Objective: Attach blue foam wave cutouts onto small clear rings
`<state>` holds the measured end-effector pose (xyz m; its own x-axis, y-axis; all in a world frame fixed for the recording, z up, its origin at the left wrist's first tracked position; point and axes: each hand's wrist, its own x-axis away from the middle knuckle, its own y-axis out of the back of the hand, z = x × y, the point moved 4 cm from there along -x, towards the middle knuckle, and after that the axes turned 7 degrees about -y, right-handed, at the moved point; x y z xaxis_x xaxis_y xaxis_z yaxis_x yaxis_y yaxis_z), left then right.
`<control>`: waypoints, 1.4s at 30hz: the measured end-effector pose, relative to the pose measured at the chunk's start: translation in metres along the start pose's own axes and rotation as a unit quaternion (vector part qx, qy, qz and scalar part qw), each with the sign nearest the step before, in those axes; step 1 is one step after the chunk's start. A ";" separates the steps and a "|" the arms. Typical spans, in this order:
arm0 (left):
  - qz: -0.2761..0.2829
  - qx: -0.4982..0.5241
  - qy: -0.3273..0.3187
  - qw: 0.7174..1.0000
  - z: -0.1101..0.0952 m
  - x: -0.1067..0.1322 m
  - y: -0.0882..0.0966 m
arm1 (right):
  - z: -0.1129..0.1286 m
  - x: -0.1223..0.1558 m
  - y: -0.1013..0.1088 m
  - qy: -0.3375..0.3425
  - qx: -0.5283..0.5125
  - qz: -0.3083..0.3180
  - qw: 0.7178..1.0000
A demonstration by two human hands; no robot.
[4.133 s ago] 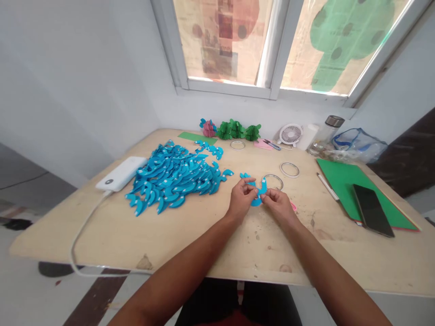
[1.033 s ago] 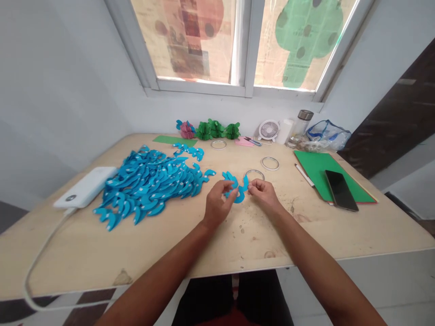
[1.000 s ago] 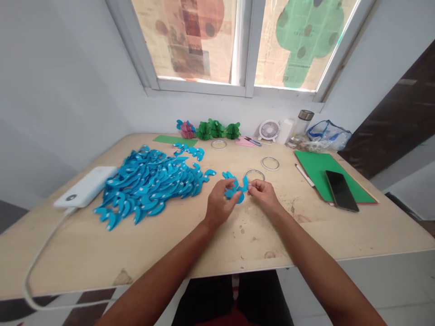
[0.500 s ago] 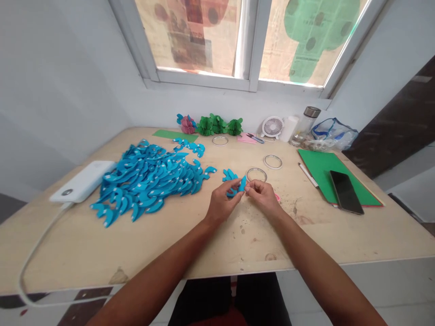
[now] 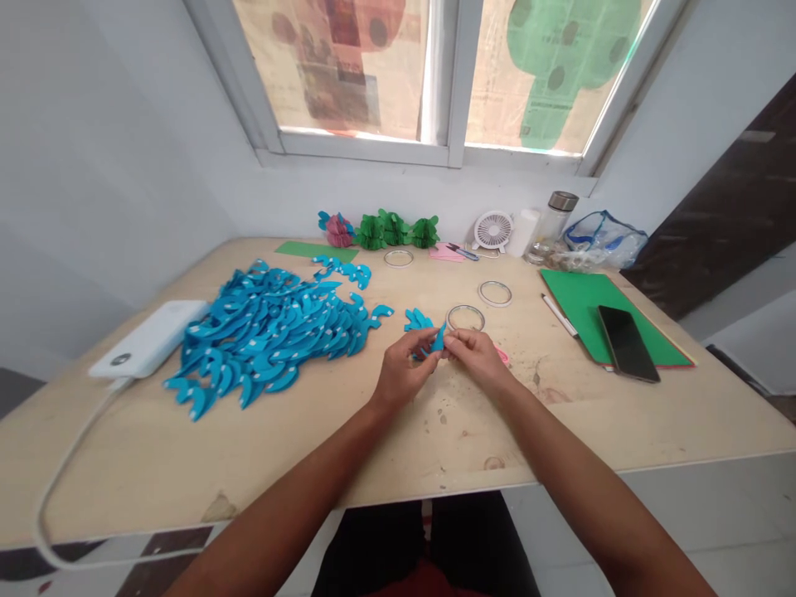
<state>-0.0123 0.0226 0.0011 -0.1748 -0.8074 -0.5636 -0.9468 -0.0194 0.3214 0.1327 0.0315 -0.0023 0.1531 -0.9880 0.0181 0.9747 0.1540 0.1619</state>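
Just right of the table's middle, a small curved blue paper piece (image 5: 439, 338) is held up between my hands. My left hand (image 5: 401, 369) is closed on it with fingers and thumb. At its right edge my right hand (image 5: 478, 358) pinches with the fingertips; whether something small is also in that pinch I cannot make out. A few more blue pieces (image 5: 418, 319) lie just behind my left hand. To the left spreads a big heap of curved blue paper pieces (image 5: 279, 332), many bearing small white patches. A tape roll (image 5: 465, 318) lies right behind my right hand.
A white power bank (image 5: 152, 336) with a cable sits left of the heap. Beyond my right hand are a pink object (image 5: 502, 356), partly hidden, and another tape roll (image 5: 495, 293). Green sheets (image 5: 584, 307), a phone (image 5: 628, 344) and a pen (image 5: 558, 315) lie right. Paper decorations (image 5: 393, 228) and a fan (image 5: 493, 230) line the wall.
The view has shifted slightly. The blue piece between my hands has tilted and shows a narrower, bent shape. Both hands stay together at the same spot on the table.
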 end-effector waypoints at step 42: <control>0.233 -0.366 -0.066 0.899 0.006 -0.044 -0.074 | -0.016 -0.003 0.069 -0.148 0.421 -0.191 0.874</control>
<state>0.0640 0.0628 -0.0024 -0.5825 -0.7520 -0.3085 -0.3394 -0.1198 0.9330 0.2019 0.0454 -0.0068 -0.3270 -0.9443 0.0376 0.4604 -0.1245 0.8789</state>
